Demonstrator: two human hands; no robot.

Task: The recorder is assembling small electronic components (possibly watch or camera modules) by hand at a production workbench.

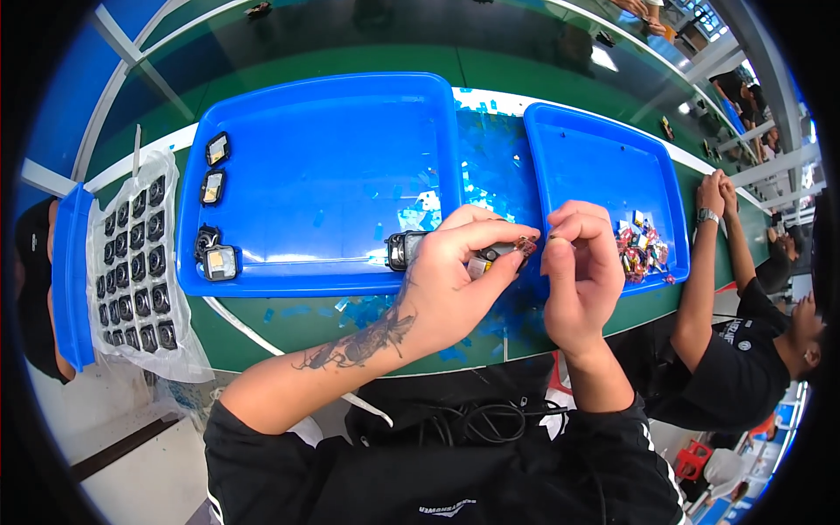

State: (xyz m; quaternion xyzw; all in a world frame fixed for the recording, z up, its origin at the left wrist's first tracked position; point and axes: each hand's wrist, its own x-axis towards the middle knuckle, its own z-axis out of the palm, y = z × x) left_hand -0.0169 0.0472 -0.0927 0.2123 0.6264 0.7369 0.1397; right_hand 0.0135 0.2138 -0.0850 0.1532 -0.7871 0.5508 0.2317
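Scrap-littered worktop point(293, 325) here: big blue tray point(324, 175) at 10 o'clock from the hands, smaller blue tray point(604, 157) with a parts heap point(646, 249) around 2. Left fingers point(486, 230) grip a small dark gadget point(499, 251) at 9 o'clock from the right fingers point(582, 223), which are pinched together, can't tell if on something tiny. Left hand's back faces up, right one's curled upright just beside it.

A small dark component point(500, 251) protrudes from the left hand point(448, 278).
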